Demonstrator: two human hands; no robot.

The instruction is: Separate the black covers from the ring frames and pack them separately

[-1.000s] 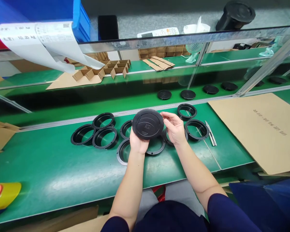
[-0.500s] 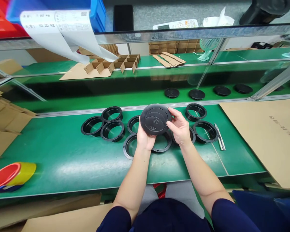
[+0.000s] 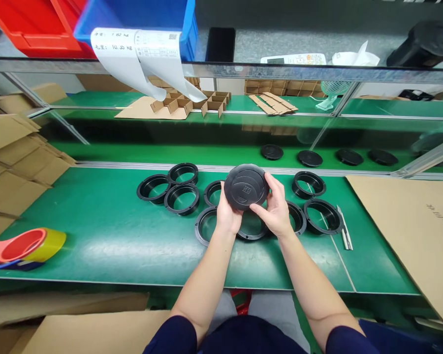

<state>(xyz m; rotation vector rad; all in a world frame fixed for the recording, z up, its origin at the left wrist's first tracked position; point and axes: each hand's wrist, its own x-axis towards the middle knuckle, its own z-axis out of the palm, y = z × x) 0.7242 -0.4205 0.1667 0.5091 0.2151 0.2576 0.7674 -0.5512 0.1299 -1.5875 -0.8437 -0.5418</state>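
Between my two hands is a round black plastic vent (image 3: 246,187), its disc face with curved lines and a small raised mark turned toward me. My left hand (image 3: 229,211) is closed around its left and lower edge. On the right side, my right hand (image 3: 275,209) grips the rim, thumb on the lower front edge. Below and behind the hands several black rings (image 3: 182,199) lie on the green table (image 3: 114,246); some are partly hidden by the hands. Another black ring (image 3: 323,216) lies to the right of my right hand.
Several black discs (image 3: 310,158) lie on the green strip behind the table. White-handled tools (image 3: 344,228) rest beside a cardboard sheet (image 3: 409,236) at right. A yellow and red tape roll (image 3: 44,244) sits at left, near stacked cardboard (image 3: 18,167). Overhead, a shelf bears a blue bin (image 3: 140,19).
The camera view has shifted, so the whole scene sits lower and farther right. The vent is still in both hands; my right thumb has slid down toward its lower edge.
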